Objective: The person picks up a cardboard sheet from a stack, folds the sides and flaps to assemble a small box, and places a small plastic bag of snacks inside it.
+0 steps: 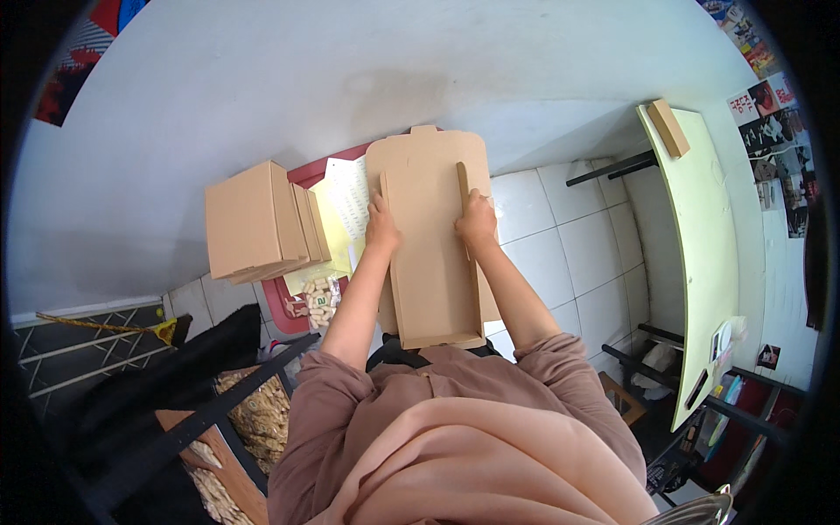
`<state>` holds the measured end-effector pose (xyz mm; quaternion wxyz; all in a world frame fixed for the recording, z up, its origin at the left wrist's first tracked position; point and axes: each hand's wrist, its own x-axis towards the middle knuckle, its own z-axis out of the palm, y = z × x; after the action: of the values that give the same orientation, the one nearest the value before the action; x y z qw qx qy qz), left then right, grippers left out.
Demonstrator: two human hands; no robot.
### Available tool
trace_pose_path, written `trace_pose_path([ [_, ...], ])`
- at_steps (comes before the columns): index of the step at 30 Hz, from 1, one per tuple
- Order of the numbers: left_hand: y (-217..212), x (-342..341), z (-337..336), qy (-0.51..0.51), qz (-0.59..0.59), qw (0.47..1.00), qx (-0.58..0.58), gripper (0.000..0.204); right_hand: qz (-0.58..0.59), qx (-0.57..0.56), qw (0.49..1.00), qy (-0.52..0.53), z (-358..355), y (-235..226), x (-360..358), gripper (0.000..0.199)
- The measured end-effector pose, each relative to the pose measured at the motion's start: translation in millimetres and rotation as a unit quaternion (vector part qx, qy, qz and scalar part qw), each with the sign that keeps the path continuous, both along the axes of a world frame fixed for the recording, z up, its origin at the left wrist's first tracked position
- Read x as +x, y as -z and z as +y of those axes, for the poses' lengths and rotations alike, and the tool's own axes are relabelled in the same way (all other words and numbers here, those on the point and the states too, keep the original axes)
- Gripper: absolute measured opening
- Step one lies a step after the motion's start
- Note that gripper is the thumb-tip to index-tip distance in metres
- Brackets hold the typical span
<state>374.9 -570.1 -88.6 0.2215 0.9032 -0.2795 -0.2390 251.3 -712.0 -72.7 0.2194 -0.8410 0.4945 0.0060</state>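
Note:
A long brown cardboard box (433, 254), partly folded, lies in front of me with its lid flap spread flat at the far end. Its two long side walls stand up, and the near end wall is raised as well. My left hand (382, 227) grips the left side wall, fingers curled over its edge. Opposite it, my right hand (478, 220) is closed on the right side wall. The inside of the box holds nothing that I can see.
Left of the box, a stack of cardboard boxes (254, 223) stands by a red table (278, 306). Papers (348, 188) and a clear bag of small pale pieces (324, 300) lie between. A pale green table (700, 227) bearing a small box (668, 129) is at right.

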Motion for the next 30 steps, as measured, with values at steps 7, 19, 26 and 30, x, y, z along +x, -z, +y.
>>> trace_pose_path([
  [7,0.1,-9.1,-16.3,0.048,0.09,0.995,0.009,0.105,0.003,0.037,0.996,-0.076,17.0,13.6,13.7,0.056],
  [19,7.4,-11.0,-25.8,0.065,0.112,0.99,0.055,0.104,-0.026,0.14,0.973,-0.184,9.3,21.5,3.8,0.051],
  [26,12.1,-0.3,-14.2,0.041,0.143,0.989,-0.001,0.094,0.096,0.135,0.965,-0.205,4.6,14.7,21.8,0.052],
  [30,30.7,15.0,18.0,-0.04,0.248,0.955,-0.154,0.073,0.076,0.132,0.964,-0.217,-1.0,22.4,21.7,0.047],
])
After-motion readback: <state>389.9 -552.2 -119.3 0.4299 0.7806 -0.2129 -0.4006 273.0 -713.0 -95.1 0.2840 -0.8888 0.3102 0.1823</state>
